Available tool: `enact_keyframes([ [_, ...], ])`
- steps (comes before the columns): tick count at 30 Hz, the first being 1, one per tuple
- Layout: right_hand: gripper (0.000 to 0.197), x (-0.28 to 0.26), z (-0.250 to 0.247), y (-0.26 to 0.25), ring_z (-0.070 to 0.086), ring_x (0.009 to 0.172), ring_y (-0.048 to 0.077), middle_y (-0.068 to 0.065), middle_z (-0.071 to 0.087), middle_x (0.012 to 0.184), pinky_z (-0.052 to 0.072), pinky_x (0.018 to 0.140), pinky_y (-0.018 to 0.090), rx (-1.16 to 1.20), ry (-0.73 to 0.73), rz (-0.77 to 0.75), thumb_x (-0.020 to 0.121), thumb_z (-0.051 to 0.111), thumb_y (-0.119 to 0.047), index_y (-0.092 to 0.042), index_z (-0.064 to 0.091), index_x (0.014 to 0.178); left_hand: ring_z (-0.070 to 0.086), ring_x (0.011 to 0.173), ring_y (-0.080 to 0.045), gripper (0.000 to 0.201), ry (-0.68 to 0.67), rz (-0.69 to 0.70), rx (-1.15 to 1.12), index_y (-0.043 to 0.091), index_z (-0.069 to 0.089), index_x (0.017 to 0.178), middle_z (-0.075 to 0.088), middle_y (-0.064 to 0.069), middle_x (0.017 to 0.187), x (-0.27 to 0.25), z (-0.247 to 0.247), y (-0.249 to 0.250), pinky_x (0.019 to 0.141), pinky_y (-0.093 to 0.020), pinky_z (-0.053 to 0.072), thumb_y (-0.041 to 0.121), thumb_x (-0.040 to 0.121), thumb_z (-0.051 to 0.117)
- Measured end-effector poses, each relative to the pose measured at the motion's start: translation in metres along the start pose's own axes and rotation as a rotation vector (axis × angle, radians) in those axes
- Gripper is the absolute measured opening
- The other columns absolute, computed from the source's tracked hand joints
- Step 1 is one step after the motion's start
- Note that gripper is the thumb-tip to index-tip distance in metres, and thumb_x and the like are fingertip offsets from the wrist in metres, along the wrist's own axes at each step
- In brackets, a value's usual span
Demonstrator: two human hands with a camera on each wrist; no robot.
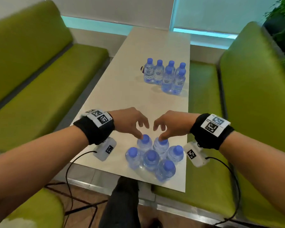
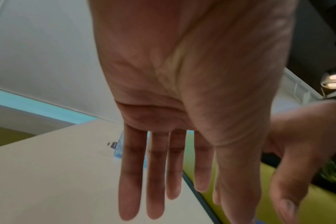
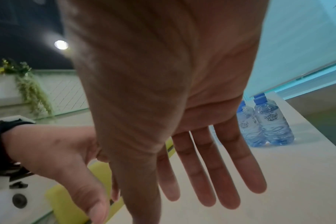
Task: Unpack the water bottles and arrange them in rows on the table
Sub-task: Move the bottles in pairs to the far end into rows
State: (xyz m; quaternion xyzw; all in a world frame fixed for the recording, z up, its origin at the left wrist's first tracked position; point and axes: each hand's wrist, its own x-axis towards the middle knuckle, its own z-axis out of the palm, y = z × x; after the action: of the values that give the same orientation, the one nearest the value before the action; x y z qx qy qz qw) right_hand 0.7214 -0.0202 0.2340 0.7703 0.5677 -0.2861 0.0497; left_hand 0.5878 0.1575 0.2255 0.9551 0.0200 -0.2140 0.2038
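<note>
Six small clear water bottles with blue caps (image 1: 151, 158) stand bunched tight at the near right end of the pale table (image 1: 122, 96). My left hand (image 1: 141, 129) hovers over the back-left bottle (image 1: 144, 143), its thumb tip touching the cap. My right hand (image 1: 160, 129) mirrors it, its thumb tip on the cap of the back-right bottle (image 1: 161, 144). Neither hand holds anything; both wrist views show the fingers (image 2: 130, 181) (image 3: 207, 166) straight and spread. Several more bottles (image 1: 166, 74) (image 3: 272, 121) stand in two short rows farther up the table's right side.
Green padded benches (image 1: 39, 104) (image 1: 253, 112) flank the table on both sides. A small dark object (image 1: 141, 69) lies just left of the far bottles. Cables (image 1: 69, 170) trail from the wrist units off the near edge. My leg (image 1: 122, 203) is below the table's near end.
</note>
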Motion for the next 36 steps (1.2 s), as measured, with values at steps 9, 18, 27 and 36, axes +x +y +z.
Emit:
enact_keyframes([
  [9, 0.037, 0.001, 0.057, -0.010, 0.063, 0.088, 0.031, 0.006, 0.062, 0.096, 0.048, 0.070, 0.037, -0.232, 0.114, 0.054, 0.089, 0.067, -0.041, -0.017, 0.055, 0.114, 0.058, 0.083, -0.023, 0.033, 0.094, 0.009, 0.135, 0.023, 0.066, 0.106, 0.053, 0.002, 0.092, 0.012, 0.051, 0.017, 0.078, -0.042, 0.053, 0.038, 0.078, 0.078],
  [18, 0.025, 0.011, 0.042, 0.004, 0.059, 0.080, 0.033, 0.007, 0.056, 0.087, 0.052, 0.070, 0.043, -0.181, 0.172, 0.043, 0.087, 0.066, -0.030, -0.015, 0.052, 0.101, 0.059, 0.084, -0.024, 0.025, 0.122, 0.018, 0.117, 0.021, 0.068, 0.099, 0.052, 0.004, 0.084, 0.029, 0.035, -0.001, 0.074, -0.038, 0.052, 0.034, 0.079, 0.076],
  [27, 0.027, 0.079, -0.073, 0.052, 0.056, 0.081, 0.030, 0.007, 0.056, 0.089, 0.041, 0.065, 0.033, -0.115, 0.345, 0.134, 0.089, 0.069, -0.033, -0.011, 0.061, 0.104, 0.061, 0.084, -0.021, 0.025, 0.271, -0.046, 0.127, 0.018, 0.073, 0.101, 0.068, -0.002, 0.093, 0.100, -0.083, -0.052, 0.074, -0.033, 0.052, 0.030, 0.080, 0.077],
  [36, 0.022, 0.189, -0.153, 0.115, 0.060, 0.090, 0.030, 0.006, 0.051, 0.091, 0.041, 0.072, 0.034, -0.136, 0.369, 0.261, 0.095, 0.063, -0.025, -0.009, 0.062, 0.110, 0.063, 0.081, -0.027, 0.021, 0.335, -0.145, 0.160, 0.012, 0.072, 0.097, 0.064, -0.005, 0.085, 0.215, -0.162, -0.121, 0.069, -0.031, 0.047, 0.023, 0.080, 0.077],
])
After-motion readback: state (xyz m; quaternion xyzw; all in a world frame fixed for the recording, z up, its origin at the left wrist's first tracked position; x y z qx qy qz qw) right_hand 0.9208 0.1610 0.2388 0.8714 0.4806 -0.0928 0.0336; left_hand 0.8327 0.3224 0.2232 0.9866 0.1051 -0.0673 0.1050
